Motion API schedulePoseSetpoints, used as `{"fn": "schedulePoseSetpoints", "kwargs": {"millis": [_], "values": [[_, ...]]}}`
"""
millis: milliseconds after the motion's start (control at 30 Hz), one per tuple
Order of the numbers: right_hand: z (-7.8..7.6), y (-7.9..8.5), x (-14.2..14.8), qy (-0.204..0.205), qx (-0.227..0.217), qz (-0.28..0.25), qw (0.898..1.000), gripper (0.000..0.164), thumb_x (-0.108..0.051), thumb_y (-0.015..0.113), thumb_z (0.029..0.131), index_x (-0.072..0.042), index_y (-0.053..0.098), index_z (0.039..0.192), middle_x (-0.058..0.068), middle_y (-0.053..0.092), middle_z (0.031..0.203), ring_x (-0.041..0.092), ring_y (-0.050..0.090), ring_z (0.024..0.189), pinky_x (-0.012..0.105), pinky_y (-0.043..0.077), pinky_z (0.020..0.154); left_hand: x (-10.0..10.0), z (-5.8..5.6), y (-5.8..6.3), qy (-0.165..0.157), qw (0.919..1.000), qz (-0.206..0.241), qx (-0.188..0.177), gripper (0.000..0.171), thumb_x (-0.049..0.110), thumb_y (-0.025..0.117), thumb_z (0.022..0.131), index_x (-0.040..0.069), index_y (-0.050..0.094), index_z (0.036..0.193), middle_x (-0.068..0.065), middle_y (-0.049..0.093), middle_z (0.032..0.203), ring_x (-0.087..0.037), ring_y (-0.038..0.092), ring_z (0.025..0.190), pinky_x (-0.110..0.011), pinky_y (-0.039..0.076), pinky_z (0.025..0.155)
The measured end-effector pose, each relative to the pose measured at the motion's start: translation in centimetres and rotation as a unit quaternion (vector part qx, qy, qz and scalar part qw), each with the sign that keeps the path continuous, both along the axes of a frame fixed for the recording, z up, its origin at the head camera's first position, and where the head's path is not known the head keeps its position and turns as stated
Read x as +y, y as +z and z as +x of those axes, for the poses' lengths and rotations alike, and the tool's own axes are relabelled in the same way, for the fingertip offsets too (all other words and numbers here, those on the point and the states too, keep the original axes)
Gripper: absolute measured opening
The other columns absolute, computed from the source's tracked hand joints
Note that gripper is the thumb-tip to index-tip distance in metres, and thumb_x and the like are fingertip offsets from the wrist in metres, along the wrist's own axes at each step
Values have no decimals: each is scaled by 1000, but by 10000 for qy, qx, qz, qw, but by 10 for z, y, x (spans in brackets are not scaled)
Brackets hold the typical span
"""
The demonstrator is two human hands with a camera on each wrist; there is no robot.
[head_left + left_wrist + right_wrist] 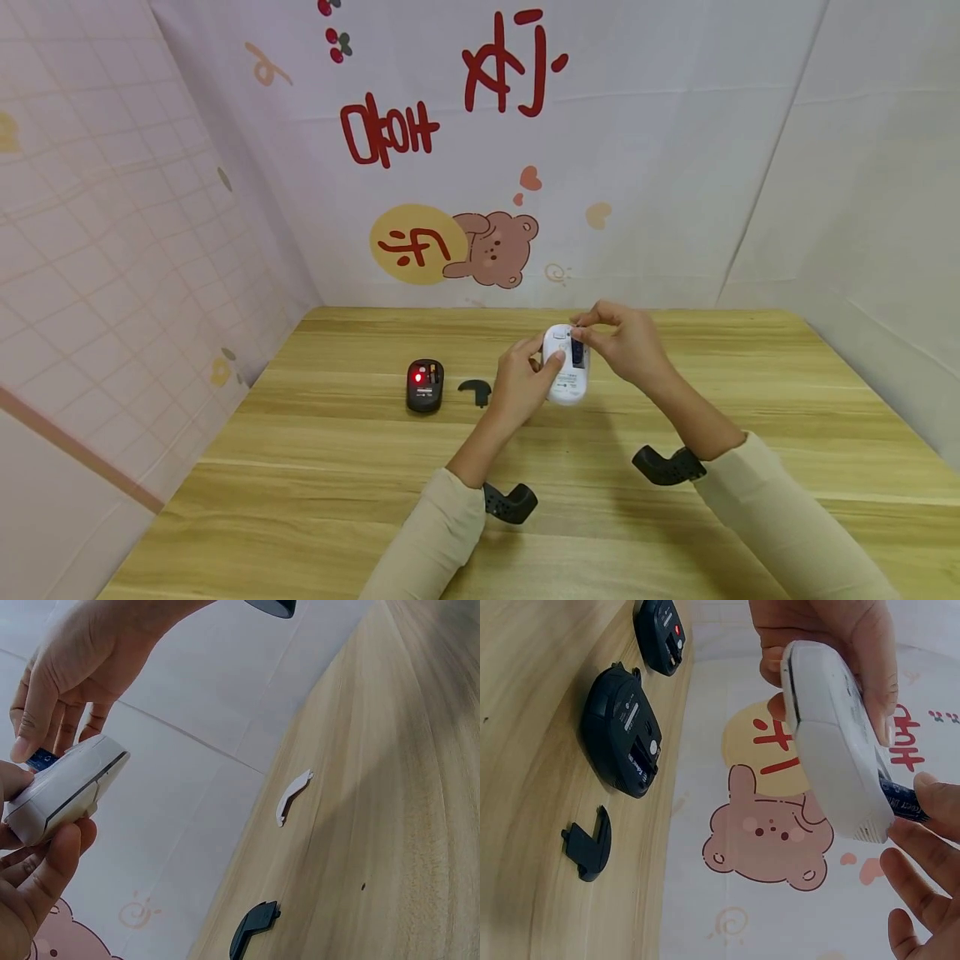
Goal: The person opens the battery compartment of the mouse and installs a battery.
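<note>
A white computer mouse (pixel 567 385) is off the table, its underside turned up toward the head camera. My left hand (pixel 519 382) grips it from the left, thumb across the underside. At its upper right edge, my right hand (pixel 626 340) pinches the end of a dark blue battery (pixel 904 801) between thumb and finger. Part of that battery sits in the mouse's slot and its end sticks out. A black mouse (pixel 425 386) lies upside down with a red light on. Beside it is a black battery cover (pixel 476 390). Another black mouse (pixel 620 731) shows in the right wrist view.
A white battery cover (pixel 292 796) lies on the wooden table (pixel 322 500), near a dark cover (pixel 255 926) in the left wrist view. The patterned cloth wall (pixel 645 192) rises behind the table's far edge. Black wrist mounts (pixel 512 503) are on both forearms.
</note>
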State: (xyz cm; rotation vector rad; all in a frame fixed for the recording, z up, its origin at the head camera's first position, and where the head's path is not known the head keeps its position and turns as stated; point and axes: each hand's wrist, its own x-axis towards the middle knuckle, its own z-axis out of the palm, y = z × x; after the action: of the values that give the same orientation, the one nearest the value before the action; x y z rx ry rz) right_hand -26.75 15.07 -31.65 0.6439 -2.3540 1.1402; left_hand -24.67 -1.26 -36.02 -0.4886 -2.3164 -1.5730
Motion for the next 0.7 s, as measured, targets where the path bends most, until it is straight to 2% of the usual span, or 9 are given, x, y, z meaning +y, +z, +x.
{"fn": "schedulePoseSetpoints", "kwargs": {"millis": [200, 300, 433, 533, 700], "values": [[2, 0, -1, -12, -329, 124, 9994, 9, -5, 71, 81, -2, 67, 74, 14, 68, 98, 33, 59, 103, 47, 48, 82, 0, -1, 1, -19, 9999, 111, 85, 40, 15, 64, 88, 1, 57, 125, -10, 59, 101, -7, 50, 61, -18, 43, 48], [1, -1, 0, 88, -397, 56, 9992, 9, -4, 70, 81, -2, 67, 73, 15, 68, 99, 32, 60, 101, 47, 49, 81, 0, 0, 1, -18, 9999, 139, 75, 40, 15, 64, 88, 0, 57, 125, -10, 59, 101, -7, 50, 61, -18, 43, 49], [0, -2, 2, 248, -700, -71, 9972, 11, -5, 68, 83, -2, 66, 74, 15, 67, 102, 29, 64, 93, 36, 53, 71, 1, 1, 2, 0, 9999, 134, -5, 41, 16, 63, 89, 0, 56, 126, -7, 59, 98, -8, 51, 63, -19, 44, 50], [-1, -2, 4, 307, -988, -132, 9945, 13, -8, 66, 85, -1, 66, 74, 15, 66, 103, 28, 64, 92, 25, 51, 66, 1, 1, 2, 36, 10000, 82, -9, 41, 17, 63, 89, 0, 56, 126, -7, 59, 96, -8, 50, 64, -19, 43, 51], [-2, -2, 7, 404, -1225, -216, 9914, 17, -12, 65, 87, -1, 65, 75, 16, 66, 105, 28, 62, 97, 21, 49, 65, 1, 0, 2, 81, 10000, 53, 1, 41, 16, 63, 89, -1, 56, 126, -7, 59, 94, -9, 49, 64, -18, 42, 50]]}}
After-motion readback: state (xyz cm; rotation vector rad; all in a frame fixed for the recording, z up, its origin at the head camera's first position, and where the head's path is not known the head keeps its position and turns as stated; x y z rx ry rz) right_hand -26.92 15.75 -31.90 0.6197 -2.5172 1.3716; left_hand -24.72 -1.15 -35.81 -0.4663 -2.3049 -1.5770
